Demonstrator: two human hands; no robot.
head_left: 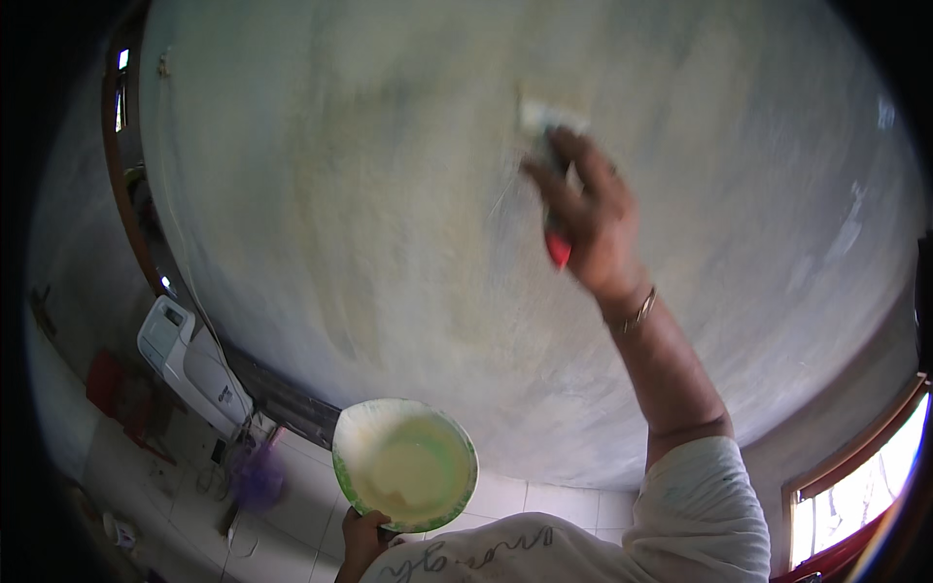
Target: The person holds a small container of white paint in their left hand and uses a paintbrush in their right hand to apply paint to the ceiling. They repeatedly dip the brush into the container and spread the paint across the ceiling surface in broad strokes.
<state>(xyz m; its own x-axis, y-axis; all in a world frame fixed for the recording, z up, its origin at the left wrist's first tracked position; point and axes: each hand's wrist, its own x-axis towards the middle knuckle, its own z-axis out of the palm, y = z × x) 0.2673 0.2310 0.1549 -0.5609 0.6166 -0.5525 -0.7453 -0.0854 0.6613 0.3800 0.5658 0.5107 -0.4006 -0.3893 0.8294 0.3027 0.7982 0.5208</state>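
Observation:
My right hand (pixel 595 219) is raised against the wall, fingers closed round a paintbrush (pixel 557 248) with a red handle end. The brush's wide pale head (pixel 552 115) is at the wall surface, blurred by motion. Low in the view, my left hand (pixel 363 536) grips the near rim of a green-edged bowl (pixel 347 478). Pale yellowish liquid paint (pixel 418 471) lies in the bowl, and its inner sides are smeared with it. The wall (pixel 408 223) is grey-green with uneven, streaky yellowish patches.
A white appliance (pixel 199 364) stands by the wall at the left, near a purple bag (pixel 257 476) and a red chair (pixel 117 394). Pale tiles (pixel 301 491) cover the floor. A wood-framed window (pixel 855 476) is at the lower right. A cable (pixel 180 243) runs down the left wall.

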